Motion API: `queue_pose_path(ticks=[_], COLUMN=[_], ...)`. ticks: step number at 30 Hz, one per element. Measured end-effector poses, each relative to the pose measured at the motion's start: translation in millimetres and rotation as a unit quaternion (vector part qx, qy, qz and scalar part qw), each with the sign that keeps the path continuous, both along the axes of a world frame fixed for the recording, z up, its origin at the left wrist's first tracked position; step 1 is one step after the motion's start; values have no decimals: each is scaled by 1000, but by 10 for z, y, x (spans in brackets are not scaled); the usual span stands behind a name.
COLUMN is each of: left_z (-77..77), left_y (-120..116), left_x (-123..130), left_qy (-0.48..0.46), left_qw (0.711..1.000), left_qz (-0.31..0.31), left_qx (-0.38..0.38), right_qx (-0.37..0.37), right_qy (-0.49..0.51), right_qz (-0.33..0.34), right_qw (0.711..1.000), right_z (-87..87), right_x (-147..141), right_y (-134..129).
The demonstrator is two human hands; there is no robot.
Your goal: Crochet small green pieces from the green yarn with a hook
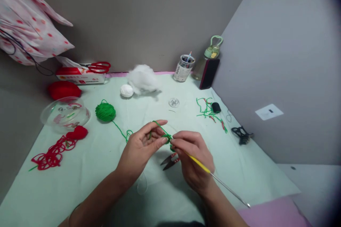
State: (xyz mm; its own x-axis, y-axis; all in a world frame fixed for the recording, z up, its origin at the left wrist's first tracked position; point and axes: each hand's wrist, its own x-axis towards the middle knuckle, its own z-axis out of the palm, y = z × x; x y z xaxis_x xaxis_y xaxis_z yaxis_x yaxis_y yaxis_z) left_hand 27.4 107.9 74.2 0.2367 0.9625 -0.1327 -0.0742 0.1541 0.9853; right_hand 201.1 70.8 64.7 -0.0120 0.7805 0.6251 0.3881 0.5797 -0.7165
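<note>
Between the thumb and fingers of my left hand [144, 142] is a small green crochet piece [167, 138], with a strand of yarn drawn over the raised index finger. My right hand [195, 158] is closed around a crochet hook [201, 165] with a yellow grip and a metal shaft that points down to the right. The hook's working tip is hidden at the green piece, where both hands meet. From a green yarn ball [105, 111] on the left, a strand runs toward my left hand. Beneath my hands lie small scissors [169, 161], partly covered by the right hand.
Left are a clear plastic bowl [48, 117], tangled red yarn [50, 156], and a tissue box [80, 77] with red-handled scissors [99, 67]. White stuffing [144, 79], a pen can [183, 69], a bottle [211, 53] and a phone [210, 73] stand behind. Yarn scraps [210, 111] and a black hair claw [242, 135] lie right.
</note>
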Motion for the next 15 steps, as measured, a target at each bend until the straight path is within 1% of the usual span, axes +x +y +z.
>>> queue_pose_path(ticks=[2,4,6,8,10,11,13,15], left_z=[4,-12,-30,-37,-31,-23,-3,17], left_y=[-13,-19,-31,-55,-89,-105,-127,-127], left_x=[38,69,99,132,161,171,177,157], left_qy=[-48,-75,-91,-102,-126,-146,-203,-260], left_qw=[998,996,994,992,988,984,970,945], left_qz=[21,33,40,57,69,65,36,-3], left_qx=[-33,-46,-49,-50,-60,-75,-132,-198], right_qx=[9,17,18,17,17,21,35,43], right_qy=[30,39,29,11,-30,-56,-89,-61], right_qz=[-24,-30,-29,-46,-56,-51,-30,-19], right_qw=[999,999,999,999,998,997,995,997], right_z=[1,-9,-44,-112,-193,-227,-260,-232], right_x=[-35,-65,-79,-69,-37,-18,12,14], right_y=[-9,-14,-19,-28,-35,-36,-33,-24])
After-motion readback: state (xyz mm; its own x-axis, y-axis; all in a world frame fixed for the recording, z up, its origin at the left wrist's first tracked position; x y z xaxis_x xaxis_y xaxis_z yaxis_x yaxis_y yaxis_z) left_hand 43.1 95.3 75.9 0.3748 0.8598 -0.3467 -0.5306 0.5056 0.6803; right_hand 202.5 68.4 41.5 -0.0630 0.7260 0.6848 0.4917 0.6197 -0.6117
